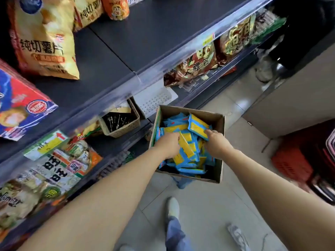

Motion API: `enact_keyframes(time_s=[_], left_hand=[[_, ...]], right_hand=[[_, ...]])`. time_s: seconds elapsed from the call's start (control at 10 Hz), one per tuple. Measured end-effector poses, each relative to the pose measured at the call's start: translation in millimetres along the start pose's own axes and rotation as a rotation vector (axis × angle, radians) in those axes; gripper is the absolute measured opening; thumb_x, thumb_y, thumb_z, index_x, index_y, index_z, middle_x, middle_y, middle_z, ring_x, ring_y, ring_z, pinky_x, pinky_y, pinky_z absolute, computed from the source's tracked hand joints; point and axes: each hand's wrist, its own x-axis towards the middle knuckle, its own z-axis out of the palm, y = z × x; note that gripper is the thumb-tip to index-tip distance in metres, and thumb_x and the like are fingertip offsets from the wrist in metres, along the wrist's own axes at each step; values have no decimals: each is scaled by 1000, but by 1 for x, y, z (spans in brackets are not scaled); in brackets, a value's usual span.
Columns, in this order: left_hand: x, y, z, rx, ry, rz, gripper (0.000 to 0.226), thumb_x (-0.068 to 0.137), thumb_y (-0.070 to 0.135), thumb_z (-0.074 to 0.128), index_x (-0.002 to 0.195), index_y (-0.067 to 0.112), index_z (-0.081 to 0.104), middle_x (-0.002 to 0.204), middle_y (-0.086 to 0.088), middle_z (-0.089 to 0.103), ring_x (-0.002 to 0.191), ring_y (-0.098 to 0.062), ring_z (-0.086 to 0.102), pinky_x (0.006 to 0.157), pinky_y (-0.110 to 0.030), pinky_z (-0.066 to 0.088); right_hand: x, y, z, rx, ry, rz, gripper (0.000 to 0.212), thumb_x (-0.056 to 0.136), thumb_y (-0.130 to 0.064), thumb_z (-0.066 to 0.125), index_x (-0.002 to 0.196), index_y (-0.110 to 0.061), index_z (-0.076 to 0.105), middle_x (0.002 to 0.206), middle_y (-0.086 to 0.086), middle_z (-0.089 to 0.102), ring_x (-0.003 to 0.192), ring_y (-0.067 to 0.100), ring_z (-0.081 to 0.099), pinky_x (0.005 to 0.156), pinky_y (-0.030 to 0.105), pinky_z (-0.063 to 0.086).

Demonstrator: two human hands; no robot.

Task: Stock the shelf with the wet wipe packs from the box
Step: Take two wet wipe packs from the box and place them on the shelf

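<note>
Two held packs (197, 126), long axes diagonal, in box (220, 142)

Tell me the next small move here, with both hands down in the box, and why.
Likely lift both hands out, packs in grip, up to the bare dark shelf. The left hand curls its fingers into the blue-and-yellow packs in the box, the right hand pinches a raised pack by its edge, and no such pack shows on that shelf.
</note>
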Motion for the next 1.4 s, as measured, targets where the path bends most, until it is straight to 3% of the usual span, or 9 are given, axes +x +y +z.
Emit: enact_keyframes(time_s=[0.2,0.4,0.5,0.6,0.7,0.8,0.9,1.1,1.4], left_hand=[[52,-3,12,-205,-16,-226,67,98,28,45,151,17,7,124,-18,58,95,-35,61,78,-41,50],[72,-8,19,-559,-65,-376,62,97,43,40,149,20,14,90,-19,63,78,-31,65,71,-37,57],[75,-9,17,-616,19,-367,52,95,45,44,140,19,33,79,-16,64,75,-29,66,71,-36,58],[75,-10,12,-700,32,-386,57,91,54,47,129,12,42,69,-15,63,72,-30,67,71,-38,60],[66,-5,3,-682,37,-408,58,89,56,50,122,9,43,77,-20,65,73,-31,67,67,-36,58],[57,-5,0,-585,130,-386,37,90,43,57,101,9,47,80,-19,67,71,-31,67,71,-40,60],[52,-7,0,-466,220,-351,17,89,25,61,86,12,50,93,-19,70,87,-35,69,80,-46,58],[49,-4,2,-514,186,-277,21,87,34,63,89,14,57,84,-14,71,83,-31,71,80,-42,59],[24,-5,-26,-568,171,-324,42,79,57,63,79,15,59,64,-12,67,60,-23,69,61,-31,60]], right_hand=[[52,14,27,374,2,173,39,95,-17,44,133,-10,43,132,16,54,121,36,50,97,35,40],[96,19,45,1104,-100,515,48,95,-35,44,140,-23,38,137,3,45,123,28,48,100,42,46],[107,18,42,1432,-19,709,27,88,-31,60,111,-18,52,97,6,53,79,20,54,71,32,51],[114,27,44,1648,149,769,16,87,-16,63,97,-12,51,81,6,49,65,14,48,75,28,52],[112,34,41,1340,93,440,11,72,-23,54,70,-18,45,79,4,44,101,31,54,108,44,38],[101,27,38,845,29,530,25,86,-34,45,88,-11,53,87,9,50,127,33,47,108,35,37],[84,8,5,1055,159,575,33,100,-22,34,124,-5,49,79,1,51,93,20,61,73,24,50],[92,8,11,1314,43,525,54,89,8,42,135,-19,46,72,2,40,54,16,36,38,21,40],[76,-15,6,1237,268,542,19,71,-33,56,69,-16,63,85,9,68,75,25,63,71,36,52]])
